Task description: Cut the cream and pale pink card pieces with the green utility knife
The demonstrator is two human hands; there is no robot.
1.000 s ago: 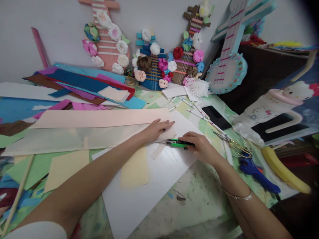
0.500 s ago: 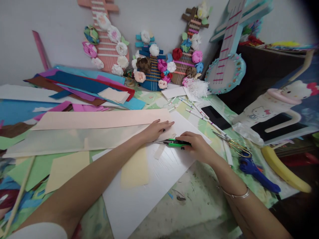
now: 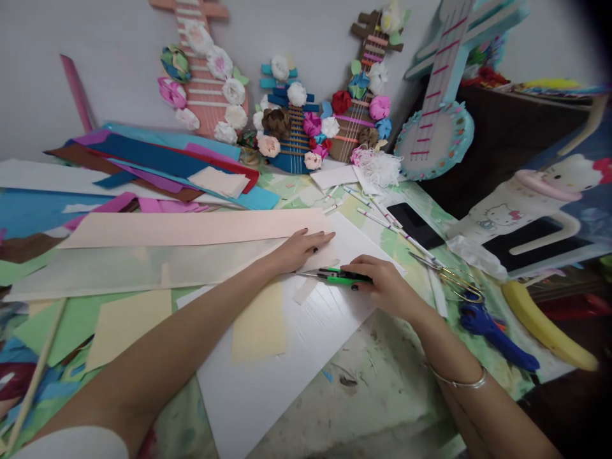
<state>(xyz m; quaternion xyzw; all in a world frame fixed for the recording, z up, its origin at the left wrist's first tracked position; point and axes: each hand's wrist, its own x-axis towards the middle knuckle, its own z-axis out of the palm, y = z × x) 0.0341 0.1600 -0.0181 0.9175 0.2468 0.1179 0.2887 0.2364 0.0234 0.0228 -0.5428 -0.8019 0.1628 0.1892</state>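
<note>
My left hand (image 3: 301,248) lies flat with fingers stretched out on the right end of a pale pink paper strip (image 3: 201,228). In my right hand (image 3: 382,280) is a green and black utility knife (image 3: 342,275), its blade pointing left toward the spot below my left palm. Under both hands is a white board (image 3: 248,401), scored with several cut lines. A small pale paper scrap (image 3: 305,291) sits just below the blade. A cream paper piece (image 3: 259,325) rests on the board beside my left forearm.
Scissors (image 3: 454,280), a blue-handled tool (image 3: 497,335) and a banana (image 3: 547,325) lie on the right, near a phone (image 3: 415,224) and a tumbler (image 3: 511,207). Coloured paper sheets (image 3: 157,162) pile up at the left. Flower-covered paper instruments (image 3: 291,127) lean against the wall.
My right hand and the knife have shifted slightly to the right. The small paper scrap below the blade has moved a little left. My left hand keeps its place.
</note>
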